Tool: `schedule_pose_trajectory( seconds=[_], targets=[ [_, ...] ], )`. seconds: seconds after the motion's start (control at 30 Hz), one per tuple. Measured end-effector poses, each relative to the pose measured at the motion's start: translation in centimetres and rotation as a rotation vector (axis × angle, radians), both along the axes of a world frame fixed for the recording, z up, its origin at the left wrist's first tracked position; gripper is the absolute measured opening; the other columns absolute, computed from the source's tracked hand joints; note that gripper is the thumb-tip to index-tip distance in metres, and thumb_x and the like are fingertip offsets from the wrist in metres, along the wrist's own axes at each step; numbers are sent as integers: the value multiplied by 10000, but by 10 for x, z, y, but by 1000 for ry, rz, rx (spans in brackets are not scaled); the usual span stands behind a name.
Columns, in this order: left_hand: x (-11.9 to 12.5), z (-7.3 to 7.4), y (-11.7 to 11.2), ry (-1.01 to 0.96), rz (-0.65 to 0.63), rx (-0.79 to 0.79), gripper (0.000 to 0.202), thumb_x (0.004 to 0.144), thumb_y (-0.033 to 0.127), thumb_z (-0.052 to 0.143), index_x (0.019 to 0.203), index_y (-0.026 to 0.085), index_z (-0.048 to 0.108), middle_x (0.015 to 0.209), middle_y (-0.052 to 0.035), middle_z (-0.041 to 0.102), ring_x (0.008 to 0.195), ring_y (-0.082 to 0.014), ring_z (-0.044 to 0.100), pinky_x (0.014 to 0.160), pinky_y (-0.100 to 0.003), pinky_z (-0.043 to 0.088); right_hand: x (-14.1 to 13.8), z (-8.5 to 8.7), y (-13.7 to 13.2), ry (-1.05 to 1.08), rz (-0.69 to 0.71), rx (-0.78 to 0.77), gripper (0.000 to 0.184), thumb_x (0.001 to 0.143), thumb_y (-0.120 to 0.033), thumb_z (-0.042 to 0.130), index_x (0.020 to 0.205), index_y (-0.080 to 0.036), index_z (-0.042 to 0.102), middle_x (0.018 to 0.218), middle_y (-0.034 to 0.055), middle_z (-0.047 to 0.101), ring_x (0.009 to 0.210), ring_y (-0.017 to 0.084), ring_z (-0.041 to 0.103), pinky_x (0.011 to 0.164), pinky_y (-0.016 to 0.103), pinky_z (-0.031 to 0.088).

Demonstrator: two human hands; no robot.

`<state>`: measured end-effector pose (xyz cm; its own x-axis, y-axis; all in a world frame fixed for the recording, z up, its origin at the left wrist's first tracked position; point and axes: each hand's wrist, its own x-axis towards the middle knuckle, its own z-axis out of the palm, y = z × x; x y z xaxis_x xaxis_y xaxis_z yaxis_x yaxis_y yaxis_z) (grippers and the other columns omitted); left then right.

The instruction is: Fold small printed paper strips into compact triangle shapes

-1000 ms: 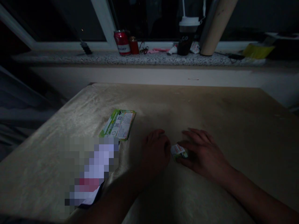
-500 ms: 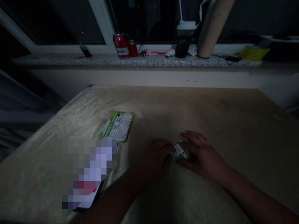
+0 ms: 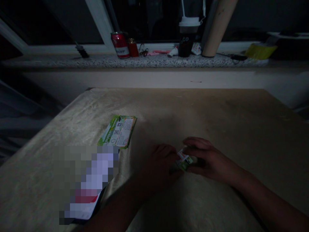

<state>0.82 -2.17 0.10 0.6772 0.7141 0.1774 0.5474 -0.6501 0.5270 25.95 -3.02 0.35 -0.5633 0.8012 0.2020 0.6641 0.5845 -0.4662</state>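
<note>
Between my two hands is a small folded green and white printed card (image 3: pixel 185 161), its print like that of the flat leaflets nearby. My left hand (image 3: pixel 164 161), dark in shadow, closes on the card's left side. My right hand (image 3: pixel 205 158) pinches it from the right, thumb at the near edge and fingers at the far edge. Parts of the card are hidden by the fingers. To the left, a stack of green printed leaflets (image 3: pixel 118 131) lies on the table (image 3: pixel 205 112).
A lit phone-like device (image 3: pixel 84 214), mostly pixelated, lies at the near left. Along the granite windowsill (image 3: pixel 101 62) stand a red can (image 3: pixel 120 45), a small red container (image 3: pixel 132 48), a lidded dark cup (image 3: pixel 188 38), a cardboard tube (image 3: pixel 218 30) and a yellow item (image 3: pixel 260 51).
The view has shifted slightly. The fingers of both hands have moved a little around the folded card, and the card has turned slightly between them.
</note>
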Motion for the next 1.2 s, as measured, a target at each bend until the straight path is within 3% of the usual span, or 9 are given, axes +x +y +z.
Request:
schedule_pose_trajectory(
  seconds=[0.33, 0.5, 0.8, 1.0, 1.2],
  targets=[
    [3, 2, -3, 30, 15, 13, 300, 866, 343, 758, 1127, 214, 686, 1139, -51, 663, 1104, -261, 560, 1029, -449, 404, -3, -3, -2, 10, -43, -23, 366, 838, -360, 782, 1184, -259, 725, 1391, 113, 606, 1332, 313, 538, 1101, 502, 450],
    [4, 3, -2, 30, 0, 27, 237, 906, 358, 718, 1100, 223, 693, 1137, -44, 674, 1087, -253, 568, 1005, -445, 413, 0, 2, -1, 12, 11, -30, 430, 817, -351, 800, 1229, -265, 709, 1413, 112, 596, 1345, 318, 536, 1095, 492, 462],
    [6, 2, -1, 16, 6, 47, 202, 968, 377, 638, 1045, 200, 695, 1072, -51, 675, 1035, -246, 575, 967, -439, 412, 3, 7, 2, 35, 59, 0, 130, 899, -314, 740, 1010, -251, 762, 1272, 96, 679, 1258, 281, 609, 1056, 456, 488],
    [2, 2, 0, 5, 8, 30, 275, 911, 396, 719, 1099, 197, 692, 1106, -50, 671, 1068, -249, 571, 1008, -438, 401, 3, 7, 3, 35, 67, -3, 110, 921, -303, 717, 998, -240, 765, 1274, 98, 679, 1261, 278, 605, 1064, 465, 482],
    [1, 4, 2, 49, 26, 60, 115, 973, 280, 642, 993, 195, 716, 1002, -28, 681, 998, -216, 585, 979, -409, 409, 4, 6, 3, 35, 73, 6, 91, 936, -299, 696, 974, -255, 767, 1261, 80, 687, 1248, 271, 615, 1051, 450, 495]
  ],
)
